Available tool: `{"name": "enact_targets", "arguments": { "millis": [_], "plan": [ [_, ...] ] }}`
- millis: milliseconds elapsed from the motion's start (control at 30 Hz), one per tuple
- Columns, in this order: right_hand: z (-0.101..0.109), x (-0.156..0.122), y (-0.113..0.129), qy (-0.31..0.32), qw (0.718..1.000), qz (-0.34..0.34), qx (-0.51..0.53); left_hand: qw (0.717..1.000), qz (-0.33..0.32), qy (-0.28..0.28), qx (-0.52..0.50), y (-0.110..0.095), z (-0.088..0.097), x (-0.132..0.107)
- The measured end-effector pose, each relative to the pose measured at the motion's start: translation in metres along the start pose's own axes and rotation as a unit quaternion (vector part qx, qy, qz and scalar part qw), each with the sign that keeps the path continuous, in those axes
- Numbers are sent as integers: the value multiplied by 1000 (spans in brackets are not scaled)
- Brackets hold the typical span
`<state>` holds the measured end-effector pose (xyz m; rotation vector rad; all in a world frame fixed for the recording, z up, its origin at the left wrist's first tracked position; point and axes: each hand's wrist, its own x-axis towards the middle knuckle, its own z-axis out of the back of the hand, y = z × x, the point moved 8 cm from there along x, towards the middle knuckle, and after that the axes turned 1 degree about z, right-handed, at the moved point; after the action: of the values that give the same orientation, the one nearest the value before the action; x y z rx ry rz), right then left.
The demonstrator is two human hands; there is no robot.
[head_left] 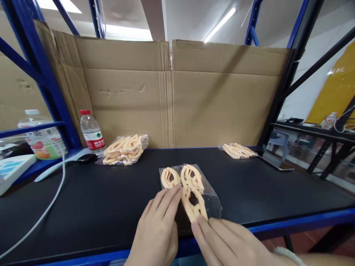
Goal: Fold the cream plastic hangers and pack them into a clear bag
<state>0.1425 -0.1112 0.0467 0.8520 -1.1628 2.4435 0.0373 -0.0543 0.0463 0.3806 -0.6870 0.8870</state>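
Note:
A clear plastic bag [212,199] lies on the black table in front of me, with cream folding hangers [191,173] inside its far part. Another cream folding hanger [203,208] points lengthwise from the bag toward me. My right hand [227,240] pinches its near end between thumb and fingers. At the bag's near left side is my left hand [161,221], its fingers pressed together and the tips against the bag beside the hanger. The left thumb is mostly hidden, so its exact hold on the film is hard to see.
Bagged hangers [124,149] are piled at the back left, beside a red-capped water bottle [93,133]. Another bagged set [238,150] lies back right near a phone [277,162]. A white cable [59,188] crosses the left side. Cardboard [133,92] walls the back.

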Motion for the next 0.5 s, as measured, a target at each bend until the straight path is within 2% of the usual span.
{"name": "enact_targets", "arguments": {
  "millis": [133,267,333,400,500],
  "plan": [
    [-27,31,-14,31,999,-2,-31,1000,5,-4,-4,3,-1,-2],
    [-79,28,-20,121,990,-57,-46,1000,1,4,-3,3,-3,-3],
    [-93,23,-21,144,986,-79,-37,1000,-3,12,1,2,-5,-3],
    [-87,18,-22,137,986,-93,-28,1000,-10,15,4,2,-4,-3],
    [-42,11,-28,98,991,-91,20,1000,-26,11,-5,1,4,-6]
  ]
}}
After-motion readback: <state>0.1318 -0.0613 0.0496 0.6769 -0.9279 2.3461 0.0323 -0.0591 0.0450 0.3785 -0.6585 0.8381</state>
